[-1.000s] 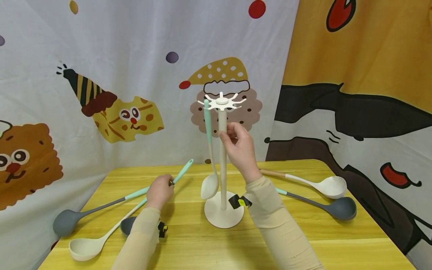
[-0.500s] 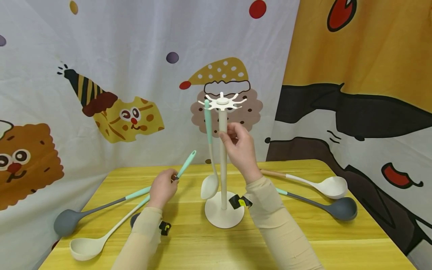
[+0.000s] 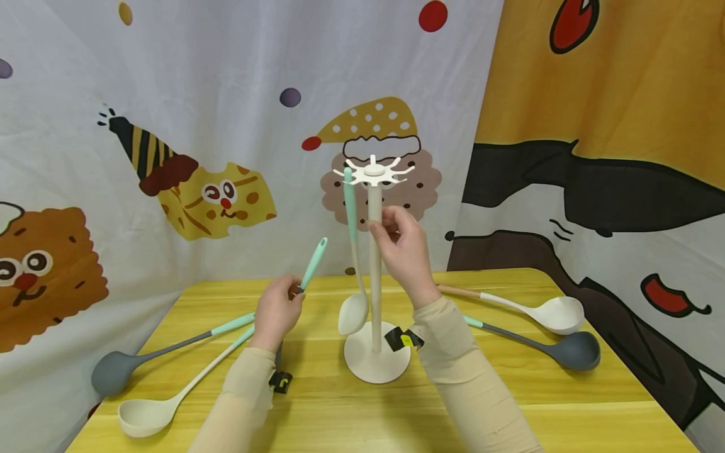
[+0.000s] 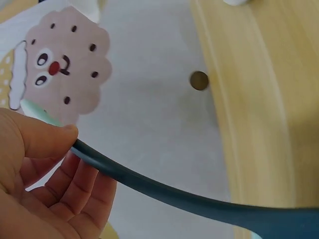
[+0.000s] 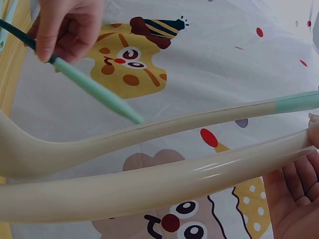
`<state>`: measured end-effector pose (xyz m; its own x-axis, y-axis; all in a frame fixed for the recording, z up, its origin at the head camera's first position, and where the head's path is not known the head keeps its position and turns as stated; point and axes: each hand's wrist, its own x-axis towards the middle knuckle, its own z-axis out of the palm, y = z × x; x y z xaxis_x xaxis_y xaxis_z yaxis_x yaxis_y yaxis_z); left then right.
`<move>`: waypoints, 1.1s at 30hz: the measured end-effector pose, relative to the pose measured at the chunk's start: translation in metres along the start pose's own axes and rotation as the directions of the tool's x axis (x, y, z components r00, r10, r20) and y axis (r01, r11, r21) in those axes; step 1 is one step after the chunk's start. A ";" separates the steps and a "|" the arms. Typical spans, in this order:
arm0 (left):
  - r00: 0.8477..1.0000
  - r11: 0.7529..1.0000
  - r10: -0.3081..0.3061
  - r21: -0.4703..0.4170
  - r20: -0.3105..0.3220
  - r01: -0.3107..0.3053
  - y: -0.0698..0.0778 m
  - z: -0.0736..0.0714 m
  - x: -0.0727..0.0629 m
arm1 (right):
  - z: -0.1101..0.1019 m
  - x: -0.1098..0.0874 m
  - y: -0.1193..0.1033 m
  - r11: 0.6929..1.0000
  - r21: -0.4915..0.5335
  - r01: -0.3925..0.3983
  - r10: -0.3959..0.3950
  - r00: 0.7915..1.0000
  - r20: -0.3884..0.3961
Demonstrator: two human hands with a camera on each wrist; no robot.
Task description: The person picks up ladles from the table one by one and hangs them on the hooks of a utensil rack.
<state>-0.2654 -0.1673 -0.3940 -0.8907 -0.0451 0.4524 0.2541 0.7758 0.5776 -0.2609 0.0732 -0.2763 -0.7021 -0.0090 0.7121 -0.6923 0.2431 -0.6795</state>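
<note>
Here, your left hand (image 3: 277, 311): pinching a dark utensil (image 4: 164, 191), green handle end tilted up, left of the stand (image 3: 376, 277) and apart from it; head mostly out of sight.
Your right hand (image 3: 403, 248): gripping the stand's pole.
Stand: upright on the bench (image 3: 323, 409), a pale spoon (image 3: 354, 313) hanging at its left.
Bench, left: grey spoon (image 3: 110, 374), cream ladle (image 3: 144, 416).
Bench, right: white ladle (image 3: 557, 314), charcoal ladle (image 3: 574, 351).

— Backdrop?
— Cloth (image 3: 226, 63), white, lightly creased, bearing cartoon prints (image 3: 251, 198); orange area (image 3: 538, 94) at upper right.
— Furniture?
— Table (image 3: 595, 415), yellow, wood-grained; far edge near the cloth, far right corner rounded.
</note>
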 end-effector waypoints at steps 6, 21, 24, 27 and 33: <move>0.994 0.997 0.069 -0.027 -0.079 -0.071 0.016 -0.007 -0.001 | 0.000 0.000 -0.001 1.000 0.010 0.002 -0.002 1.000 -0.002; 0.972 0.980 0.139 -0.115 -0.191 -0.163 0.038 -0.021 -0.003 | 0.000 -0.001 -0.001 1.000 0.012 -0.008 0.008 1.000 0.008; 0.966 0.976 0.151 -0.123 -0.210 -0.179 0.041 -0.023 -0.004 | 0.000 -0.001 0.000 1.000 0.009 -0.010 0.010 1.000 0.009; 0.964 0.973 0.155 -0.138 -0.215 -0.187 0.046 -0.027 -0.005 | 0.000 -0.001 -0.001 1.000 0.009 -0.010 0.010 1.000 0.007; 0.965 0.972 0.166 -0.131 -0.205 -0.195 0.053 -0.035 -0.006 | 0.000 0.000 -0.001 1.000 0.003 -0.008 0.008 1.000 0.003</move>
<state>-0.2338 -0.1482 -0.3420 -0.7395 -0.0440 0.6717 0.4702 0.6804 0.5621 -0.2601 0.0735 -0.2759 -0.7082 -0.0099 0.7060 -0.6870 0.2401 -0.6858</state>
